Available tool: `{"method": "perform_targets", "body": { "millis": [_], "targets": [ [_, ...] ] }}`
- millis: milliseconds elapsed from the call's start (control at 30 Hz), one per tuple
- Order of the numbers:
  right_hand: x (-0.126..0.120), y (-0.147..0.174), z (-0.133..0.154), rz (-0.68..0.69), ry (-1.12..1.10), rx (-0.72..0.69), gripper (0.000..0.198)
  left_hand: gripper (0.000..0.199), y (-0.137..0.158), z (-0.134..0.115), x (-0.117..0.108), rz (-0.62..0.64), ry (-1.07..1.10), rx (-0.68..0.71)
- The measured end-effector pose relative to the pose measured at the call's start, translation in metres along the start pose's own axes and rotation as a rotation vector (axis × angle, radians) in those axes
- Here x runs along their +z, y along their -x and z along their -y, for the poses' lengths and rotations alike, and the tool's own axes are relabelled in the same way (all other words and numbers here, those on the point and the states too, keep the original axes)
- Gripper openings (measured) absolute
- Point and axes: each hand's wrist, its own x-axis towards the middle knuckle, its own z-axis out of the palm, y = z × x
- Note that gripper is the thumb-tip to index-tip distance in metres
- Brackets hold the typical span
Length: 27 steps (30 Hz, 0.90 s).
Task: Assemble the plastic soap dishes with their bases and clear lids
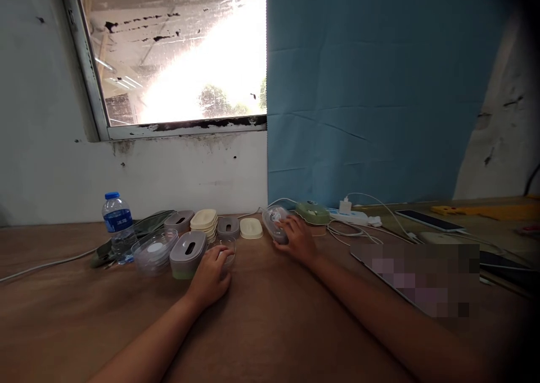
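Observation:
My right hand (298, 241) is closed on a translucent oval container (275, 221), which it holds tilted near the back of the table. My left hand (211, 276) rests on the table, its fingers bent over the rim of a clear plastic tub (230, 252); they partly hide the tub. Just left of that hand stands a grey-lidded oval box (188, 253) with a slot in its top and a green base. Behind are a stack of cream lids (203, 222), a grey slotted lid (228, 227) and one separate cream lid (251, 228).
Nested clear tubs (156, 251) and a water bottle (118, 228) stand at left. Another grey slotted piece (179, 220) is behind. A green lidded box (312, 213), power strip (348, 216), cables and phone (430, 220) lie right, near a blurred-out patch (415, 279).

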Motion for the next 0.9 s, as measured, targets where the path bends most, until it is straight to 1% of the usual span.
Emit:
{"method": "perform_targets", "body": {
  "millis": [67, 200, 267, 333, 467, 567, 667, 733, 900],
  "targets": [
    [-0.020, 0.013, 0.017, -0.004, -0.032, -0.055, 0.043, 0.046, 0.000, -0.003, -0.002, -0.009, -0.007, 0.029],
    [-0.065, 0.043, 0.048, -0.019, -0.243, -0.182, 0.044, 0.044, 0.000, -0.009, -0.007, -0.030, -0.002, 0.112],
    [-0.082, 0.053, 0.059, 0.025, -0.352, -0.246, 0.047, 0.044, 0.001, -0.013, -0.011, -0.020, 0.028, 0.170],
    [-0.091, 0.058, 0.067, 0.076, -0.461, -0.293, 0.050, 0.044, 0.002, -0.017, -0.015, 0.025, 0.078, 0.247],
    [-0.090, 0.056, 0.072, 0.129, -0.659, -0.340, 0.054, 0.049, 0.003, -0.023, -0.023, 0.159, 0.172, 0.386],
    [-0.085, 0.054, 0.069, 0.175, -0.769, -0.333, 0.054, 0.055, 0.002, -0.024, -0.026, 0.242, 0.226, 0.426],
    [-0.083, 0.054, 0.064, 0.260, -0.837, -0.311, 0.053, 0.060, 0.003, -0.023, -0.024, 0.320, 0.291, 0.413],
    [-0.083, 0.055, 0.061, 0.312, -0.855, -0.289, 0.053, 0.064, 0.004, -0.021, -0.022, 0.349, 0.330, 0.384],
    [-0.084, 0.055, 0.060, 0.376, -0.873, -0.235, 0.058, 0.065, 0.006, -0.021, -0.016, 0.355, 0.365, 0.321]
  ]
}}
